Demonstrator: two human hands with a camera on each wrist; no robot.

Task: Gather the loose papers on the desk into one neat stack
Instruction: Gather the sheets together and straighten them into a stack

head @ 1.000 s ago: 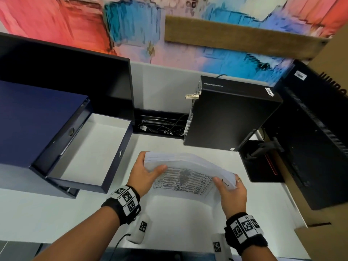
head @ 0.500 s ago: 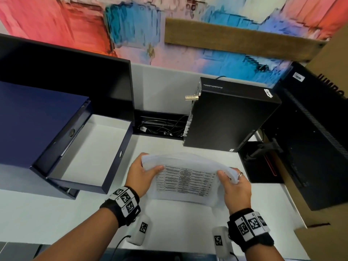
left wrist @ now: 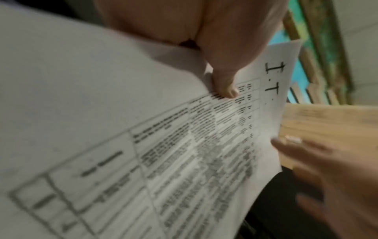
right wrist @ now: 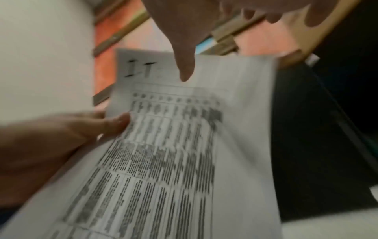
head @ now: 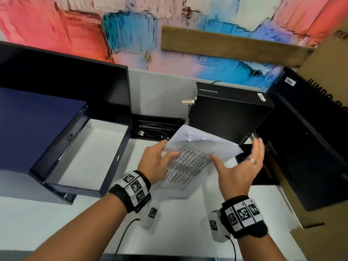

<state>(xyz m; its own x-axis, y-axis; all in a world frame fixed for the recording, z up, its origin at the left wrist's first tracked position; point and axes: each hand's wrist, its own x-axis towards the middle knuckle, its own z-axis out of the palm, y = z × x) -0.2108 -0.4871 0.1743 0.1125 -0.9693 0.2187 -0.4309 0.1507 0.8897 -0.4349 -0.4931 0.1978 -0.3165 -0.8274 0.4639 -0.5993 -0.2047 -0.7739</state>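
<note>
A bundle of white papers (head: 190,159) with a printed table on the top sheet is tilted up on end above the white desk (head: 56,219). My left hand (head: 158,159) pinches the bundle's left edge, thumb on the printed face. The left wrist view shows that thumb on the papers (left wrist: 143,129). My right hand (head: 243,164) is spread with straight fingers just right of the bundle, off the sheets. In the right wrist view the papers (right wrist: 184,145) hang below my right thumb, with the left hand (right wrist: 61,137) gripping their edge.
An open dark blue file box (head: 82,157) with a white inside sits to the left on the desk. A black computer case (head: 226,113) stands behind the papers. Another black unit (head: 310,144) and a cardboard box (head: 331,76) are at the right. Cables (head: 156,129) lie at the back.
The right hand has let go of the bundle's right side and spread apart from it. The left hand has swung the papers from lying flat to standing steeply on end.
</note>
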